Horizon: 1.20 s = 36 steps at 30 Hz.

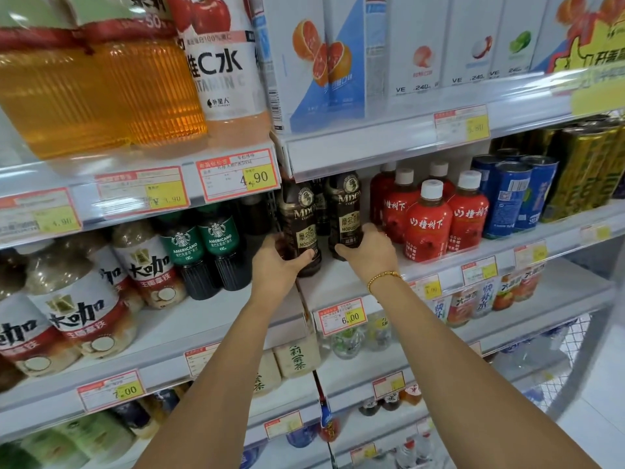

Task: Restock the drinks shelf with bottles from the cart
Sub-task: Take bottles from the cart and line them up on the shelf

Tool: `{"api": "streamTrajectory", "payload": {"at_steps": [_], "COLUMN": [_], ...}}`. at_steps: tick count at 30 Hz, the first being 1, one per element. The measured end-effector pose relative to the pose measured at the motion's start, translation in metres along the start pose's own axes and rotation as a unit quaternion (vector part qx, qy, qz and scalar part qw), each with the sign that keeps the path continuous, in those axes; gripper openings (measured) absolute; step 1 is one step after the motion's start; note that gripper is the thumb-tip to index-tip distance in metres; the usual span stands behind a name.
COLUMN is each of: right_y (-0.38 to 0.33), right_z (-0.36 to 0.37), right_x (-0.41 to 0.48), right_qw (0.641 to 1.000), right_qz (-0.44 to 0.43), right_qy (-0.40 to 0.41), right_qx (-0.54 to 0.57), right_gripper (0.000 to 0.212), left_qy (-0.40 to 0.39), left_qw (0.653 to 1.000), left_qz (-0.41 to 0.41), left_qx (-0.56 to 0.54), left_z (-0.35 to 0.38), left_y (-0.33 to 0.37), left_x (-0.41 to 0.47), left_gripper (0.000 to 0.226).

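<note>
**Two coffee bottles held at the shelf**

The left hand (pixel 279 262) wraps the base of one dark coffee bottle (pixel 301 221), thumb across its front. The right hand (pixel 370 248) grips a second coffee bottle (pixel 345 211) low on its side. Both bottles stand upright on the white shelf (pixel 338 282) (the right wrist wears a gold bracelet (pixel 384 277)), just beside red bottles (pixel 429 221) with white caps.

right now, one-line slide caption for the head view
Left hand grips the left coffee bottle, right hand the right coffee bottle, on the shelf beside red bottles.
</note>
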State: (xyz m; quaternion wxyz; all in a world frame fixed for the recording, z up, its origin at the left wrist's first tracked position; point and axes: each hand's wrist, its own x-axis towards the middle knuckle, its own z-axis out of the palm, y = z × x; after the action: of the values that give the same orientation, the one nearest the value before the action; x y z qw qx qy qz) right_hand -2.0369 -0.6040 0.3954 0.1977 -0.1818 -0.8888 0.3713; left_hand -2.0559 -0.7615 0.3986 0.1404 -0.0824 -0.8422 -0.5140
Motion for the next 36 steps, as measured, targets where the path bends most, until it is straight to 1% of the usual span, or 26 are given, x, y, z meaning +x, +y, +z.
{"api": "streamTrajectory", "payload": {"at_steps": [2, 5, 8, 12, 15, 18, 23, 29, 36], "right_y": [-0.002, -0.008, -0.013, -0.015, -0.013, -0.01, -0.005, -0.007, -0.007], "right_z": [0.001, 0.002, 0.006, 0.013, 0.017, 0.018, 0.02, 0.021, 0.026], "right_x": [0.005, 0.013, 0.018, 0.027, 0.034, 0.043, 0.054, 0.066, 0.073], "right_qw": [1.0, 0.999, 0.996, 0.989, 0.987, 0.986, 0.983, 0.98, 0.982], "right_qz": [0.012, 0.039, 0.081, 0.123, 0.12, 0.12, 0.123, 0.134, 0.124], "right_qy": [-0.011, -0.007, 0.026, 0.07, 0.094, 0.081, 0.066, 0.061, 0.068], "right_qx": [0.01, 0.022, 0.031, 0.046, 0.048, 0.077, 0.117, 0.131, 0.128], "right_gripper": [0.055, 0.062, 0.068, 0.066, 0.061, 0.056, 0.039, 0.037, 0.036], "left_qy": [-0.002, -0.006, -0.006, -0.004, 0.005, 0.019, 0.036, 0.035, 0.04], "left_qw": [1.0, 1.0, 1.0, 1.0, 1.0, 1.0, 0.999, 0.999, 0.999], "left_qz": [0.0, 0.001, 0.0, 0.006, 0.015, 0.011, -0.002, -0.012, -0.011], "left_qx": [-0.004, -0.007, -0.005, -0.006, 0.006, 0.006, -0.005, -0.025, -0.029], "left_z": [0.0, 0.0, 0.0, 0.001, 0.002, 0.003, 0.004, 0.006, 0.005], "left_y": [0.0, -0.001, -0.002, -0.002, -0.003, -0.005, -0.01, -0.013, -0.015], "left_x": [0.001, 0.0, 0.0, -0.002, -0.001, 0.001, 0.006, 0.009, 0.009], "left_gripper": [0.052, 0.052, 0.053, 0.051, 0.05, 0.049, 0.049, 0.048, 0.049]}}
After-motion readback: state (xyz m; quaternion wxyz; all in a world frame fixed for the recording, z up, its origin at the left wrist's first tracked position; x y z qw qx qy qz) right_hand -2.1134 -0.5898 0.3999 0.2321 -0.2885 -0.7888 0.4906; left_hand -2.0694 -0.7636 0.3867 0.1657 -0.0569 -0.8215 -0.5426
